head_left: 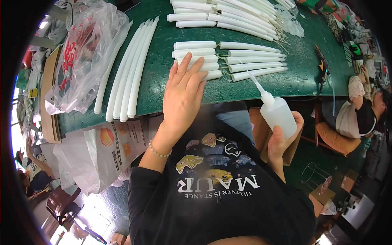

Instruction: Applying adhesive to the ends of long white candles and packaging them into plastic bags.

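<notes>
Smooth, matt white plastic tubes (195, 55) under the left hand (182, 94). Cloudy, soft-looking plastic squeeze bottle (276, 112) in the right hand (281, 141), right of the tubes. Dull green table top (163, 73) below the tubes, a bit rough and scuffed. Thin, shiny, crinkly plastic bag (83, 57) left of the tubes. Small shiny bead bracelet (158, 152) just below them.
</notes>
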The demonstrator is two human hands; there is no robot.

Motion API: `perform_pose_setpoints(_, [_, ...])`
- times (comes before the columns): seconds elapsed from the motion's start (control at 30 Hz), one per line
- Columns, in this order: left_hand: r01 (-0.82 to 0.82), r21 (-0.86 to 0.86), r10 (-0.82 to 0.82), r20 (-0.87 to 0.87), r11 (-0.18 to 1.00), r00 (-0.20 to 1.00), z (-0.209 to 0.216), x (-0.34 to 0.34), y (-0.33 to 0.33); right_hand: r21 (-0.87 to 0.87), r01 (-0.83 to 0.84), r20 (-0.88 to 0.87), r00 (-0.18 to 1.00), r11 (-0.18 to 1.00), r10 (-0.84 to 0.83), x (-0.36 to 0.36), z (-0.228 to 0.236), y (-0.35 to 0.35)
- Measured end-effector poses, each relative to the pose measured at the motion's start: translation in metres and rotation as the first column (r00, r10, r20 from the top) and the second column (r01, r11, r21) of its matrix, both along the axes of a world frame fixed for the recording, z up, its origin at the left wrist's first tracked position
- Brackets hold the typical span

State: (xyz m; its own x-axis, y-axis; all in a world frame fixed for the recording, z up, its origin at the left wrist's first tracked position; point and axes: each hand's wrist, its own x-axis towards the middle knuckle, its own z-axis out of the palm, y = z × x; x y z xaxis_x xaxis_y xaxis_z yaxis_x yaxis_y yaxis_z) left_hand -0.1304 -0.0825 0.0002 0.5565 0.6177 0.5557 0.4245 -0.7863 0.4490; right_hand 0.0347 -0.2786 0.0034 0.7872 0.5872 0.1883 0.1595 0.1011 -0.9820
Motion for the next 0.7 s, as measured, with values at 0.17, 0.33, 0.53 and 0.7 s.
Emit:
perform_pose_setpoints(0.17, [-0.003,-0.028,0.003,0.005,1.0,1.0,0.0011,-0.0003,0.0,-0.03,0.048,0.179,0.983,0.998,-0.041,-0.0031,-0.0001,0.0028])
perform_pose_setpoints(0.33, [-0.006,-0.045,0.006,0.007,0.999,1.0,0.0019,0.0001,0.0008,0.003,0.03,0.212,0.977,1.0,-0.03,-0.0005,-0.005,0.0011])
perform_pose_setpoints(0.53, [-0.006,-0.048,0.007,0.011,0.999,1.0,0.003,0.0004,0.001,-0.034,0.042,0.349,0.937,0.999,-0.028,0.0025,-0.0051,-0.0033])
perform_pose_setpoints(0.7, [-0.014,-0.039,0.014,0.012,0.999,1.0,0.0027,0.0007,0.0004,-0.047,0.013,0.393,0.92,0.999,0.007,0.0029,-0.0037,-0.006])
